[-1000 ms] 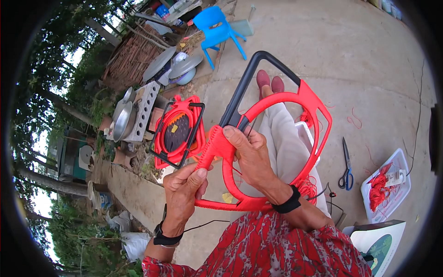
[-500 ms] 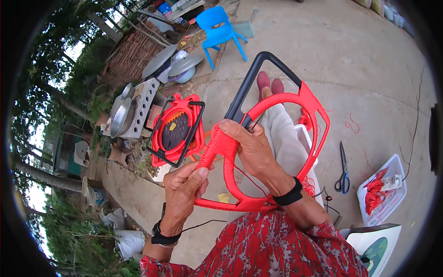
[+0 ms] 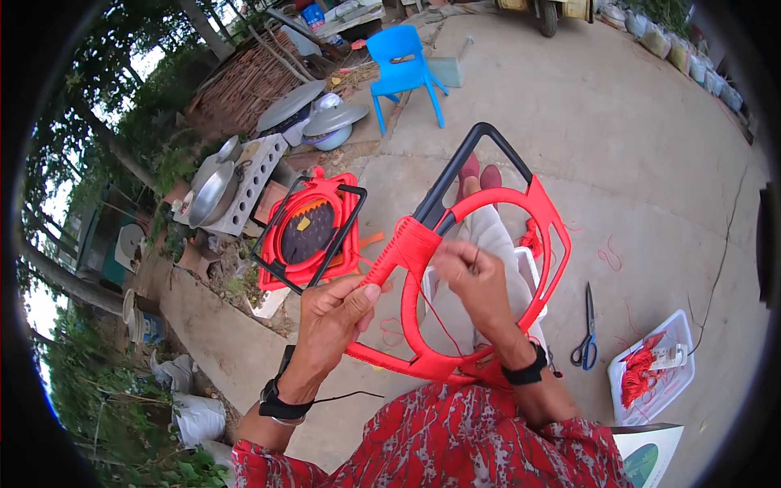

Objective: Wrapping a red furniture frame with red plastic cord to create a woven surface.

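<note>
A frame with a round ring inside an angular outline (image 3: 416,248) lies across my lap, mostly wrapped in red cord. Its far corner is a bare black bar (image 3: 452,172). My left hand (image 3: 335,315) grips the wrapped side bar, thumb on top. Just right of the wrapped joint, my right hand (image 3: 476,281) is raised off the frame with fingers curled together; what they pinch, if anything, is too blurred to make out. A thin loose red cord (image 3: 442,324) runs down inside the ring toward my lap.
Other red-wrapped frames (image 3: 354,244) are stacked at the left. Scissors (image 3: 587,329) lie on the concrete at the right, near a white basket (image 3: 687,370) holding red cord (image 3: 639,376). A blue chair (image 3: 400,73) stands farther off, left of a parked vehicle's wheel (image 3: 548,19).
My right hand has come off the wrapped joint and lifted to its right, fingers curled. My left hand keeps its grip. The view has tilted up, showing more of the yard.
</note>
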Demonstrator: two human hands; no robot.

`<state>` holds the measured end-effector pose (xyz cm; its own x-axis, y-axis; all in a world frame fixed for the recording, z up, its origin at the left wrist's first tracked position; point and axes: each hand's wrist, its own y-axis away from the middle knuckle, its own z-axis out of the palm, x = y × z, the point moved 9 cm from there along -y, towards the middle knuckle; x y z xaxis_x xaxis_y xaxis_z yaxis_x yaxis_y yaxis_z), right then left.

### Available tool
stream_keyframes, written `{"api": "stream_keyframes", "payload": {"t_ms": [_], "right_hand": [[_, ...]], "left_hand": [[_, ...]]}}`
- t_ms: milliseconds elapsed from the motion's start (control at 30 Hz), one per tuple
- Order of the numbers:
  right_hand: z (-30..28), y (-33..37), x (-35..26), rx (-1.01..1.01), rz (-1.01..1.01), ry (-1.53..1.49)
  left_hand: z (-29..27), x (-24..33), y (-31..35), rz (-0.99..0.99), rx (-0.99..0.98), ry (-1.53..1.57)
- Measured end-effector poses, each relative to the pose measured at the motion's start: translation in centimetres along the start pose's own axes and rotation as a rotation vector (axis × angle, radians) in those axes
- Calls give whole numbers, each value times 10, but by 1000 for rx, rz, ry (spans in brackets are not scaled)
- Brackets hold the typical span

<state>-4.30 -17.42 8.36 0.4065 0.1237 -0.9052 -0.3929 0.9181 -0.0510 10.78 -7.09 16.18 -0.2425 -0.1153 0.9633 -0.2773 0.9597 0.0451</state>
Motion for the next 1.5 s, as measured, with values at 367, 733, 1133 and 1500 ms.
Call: {"api": "stream_keyframes", "payload": {"t_ms": [367, 733, 1133, 1500], "right_hand": [[-35, 18, -63, 65, -109, 170], [-28, 5, -79, 181, -353, 327], [17, 47, -36, -91, -196, 311], [36, 32, 15, -212, 243, -243]], "left_hand": [[-9, -11, 4, -2, -11, 80], [-8, -2, 21, 82, -43, 52], [-4, -1, 19, 44, -33, 66], [-2, 3, 20, -53, 18, 83]]}}
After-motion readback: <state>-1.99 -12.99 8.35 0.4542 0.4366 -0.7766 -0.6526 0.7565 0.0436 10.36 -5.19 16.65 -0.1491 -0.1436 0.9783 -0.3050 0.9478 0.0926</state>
